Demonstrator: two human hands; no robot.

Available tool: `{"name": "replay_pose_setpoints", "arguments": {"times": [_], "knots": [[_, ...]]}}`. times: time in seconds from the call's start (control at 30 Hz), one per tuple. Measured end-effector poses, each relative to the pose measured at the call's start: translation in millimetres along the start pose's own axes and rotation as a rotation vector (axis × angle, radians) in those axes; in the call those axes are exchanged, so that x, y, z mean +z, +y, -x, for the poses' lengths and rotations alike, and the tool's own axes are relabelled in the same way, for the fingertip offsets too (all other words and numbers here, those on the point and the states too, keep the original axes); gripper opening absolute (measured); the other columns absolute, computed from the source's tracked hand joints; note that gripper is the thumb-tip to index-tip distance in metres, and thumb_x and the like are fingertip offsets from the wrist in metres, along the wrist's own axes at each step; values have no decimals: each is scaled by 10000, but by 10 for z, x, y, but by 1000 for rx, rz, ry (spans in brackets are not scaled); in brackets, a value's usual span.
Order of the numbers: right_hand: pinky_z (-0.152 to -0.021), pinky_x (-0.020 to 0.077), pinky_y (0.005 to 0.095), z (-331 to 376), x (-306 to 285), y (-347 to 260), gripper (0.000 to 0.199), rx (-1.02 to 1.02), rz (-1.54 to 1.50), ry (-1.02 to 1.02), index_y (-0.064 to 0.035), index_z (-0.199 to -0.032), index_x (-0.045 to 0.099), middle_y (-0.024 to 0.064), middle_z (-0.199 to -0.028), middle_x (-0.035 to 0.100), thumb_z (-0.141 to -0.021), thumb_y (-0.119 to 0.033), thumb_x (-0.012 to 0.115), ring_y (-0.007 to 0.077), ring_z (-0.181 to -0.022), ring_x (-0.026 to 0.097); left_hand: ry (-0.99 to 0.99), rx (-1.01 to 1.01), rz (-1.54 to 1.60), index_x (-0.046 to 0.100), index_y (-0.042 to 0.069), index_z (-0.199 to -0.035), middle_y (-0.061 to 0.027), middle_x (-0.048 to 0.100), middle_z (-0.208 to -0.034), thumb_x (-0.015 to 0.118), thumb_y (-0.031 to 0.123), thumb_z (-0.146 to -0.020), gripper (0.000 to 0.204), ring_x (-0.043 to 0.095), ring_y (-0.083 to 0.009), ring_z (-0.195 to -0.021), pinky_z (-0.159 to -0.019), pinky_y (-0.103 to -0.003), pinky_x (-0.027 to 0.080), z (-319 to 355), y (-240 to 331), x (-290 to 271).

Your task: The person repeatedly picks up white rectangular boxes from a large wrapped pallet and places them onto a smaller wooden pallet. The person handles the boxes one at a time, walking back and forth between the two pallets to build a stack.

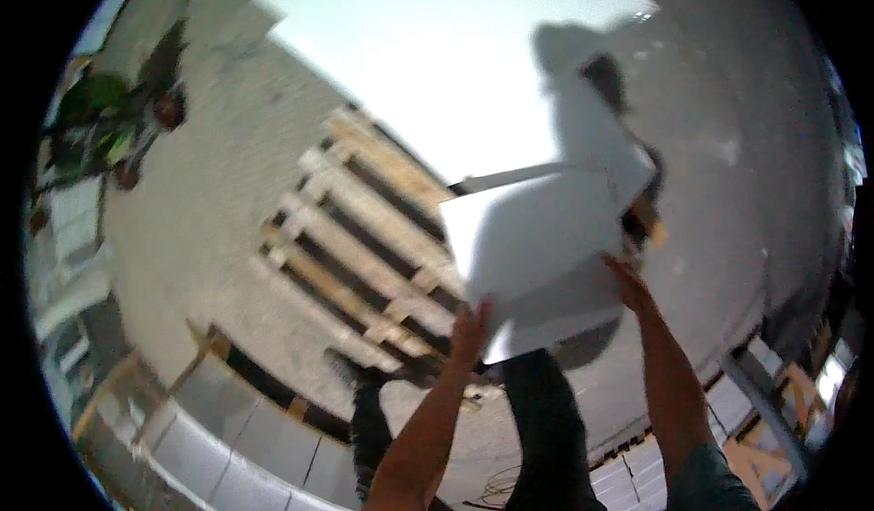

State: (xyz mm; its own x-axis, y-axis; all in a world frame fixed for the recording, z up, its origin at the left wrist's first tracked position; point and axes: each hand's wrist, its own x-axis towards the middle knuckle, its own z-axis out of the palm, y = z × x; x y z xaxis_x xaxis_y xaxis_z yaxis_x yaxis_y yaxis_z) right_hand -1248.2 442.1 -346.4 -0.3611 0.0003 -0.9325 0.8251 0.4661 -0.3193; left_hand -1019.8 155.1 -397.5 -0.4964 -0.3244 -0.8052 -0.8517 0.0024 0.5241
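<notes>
1. A white flat-faced piece [546, 247] was at the centre of the frame, tilted, between the person's two hands; the blur hid whether it was one piece or several.
2. The left hand [471, 329] had its fingers bent around the lower left edge, and the right hand [630, 283] gripped the right edge. How far the fingers closed underneath could not be told.
3. Large white sheets [428, 65] filled the top centre, just beyond the piece's far edge; whether the two touched was unclear. If the piece had swung forward, its edge could probably have knocked or scuffed them.
4. Both hands sat toward the near half, so the far end might have dipped if either grip slackened.
5. A slatted wooden pallet [390, 224] lay left of centre, its lower corner near the person's shoe [342, 365]. With the piece partly blocking the view down, a step there could have caught a plank.
</notes>
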Motion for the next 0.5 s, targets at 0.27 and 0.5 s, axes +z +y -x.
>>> {"name": "replay_pose_setpoints", "arguments": {"times": [0.27, 0.5], "knots": [[-777, 449, 375, 1591, 993, -173, 664, 40, 172, -43, 10, -1157, 518, 111, -996, 582, -742, -485, 670, 232, -880, 555, -120, -447, 225, 546, -70, -1120, -267, 600, -961, 482, 664, -775, 813, 602, -339, -911, -757, -391, 468, 1060, 290, -1311], [-958, 346, 345, 2568, 2325, 198, 647, 85, 807, -256, 16, -1232, 486, 116, -1247, 496, -831, -485, 565, 214, -1131, 461, -140, -578, 582, 563, -37, -1140, -154, 603, -1071, 494, 623, -793, 749, 572, -280, -972, -853, -374, 417, 2422, -1444, -2291]]}}
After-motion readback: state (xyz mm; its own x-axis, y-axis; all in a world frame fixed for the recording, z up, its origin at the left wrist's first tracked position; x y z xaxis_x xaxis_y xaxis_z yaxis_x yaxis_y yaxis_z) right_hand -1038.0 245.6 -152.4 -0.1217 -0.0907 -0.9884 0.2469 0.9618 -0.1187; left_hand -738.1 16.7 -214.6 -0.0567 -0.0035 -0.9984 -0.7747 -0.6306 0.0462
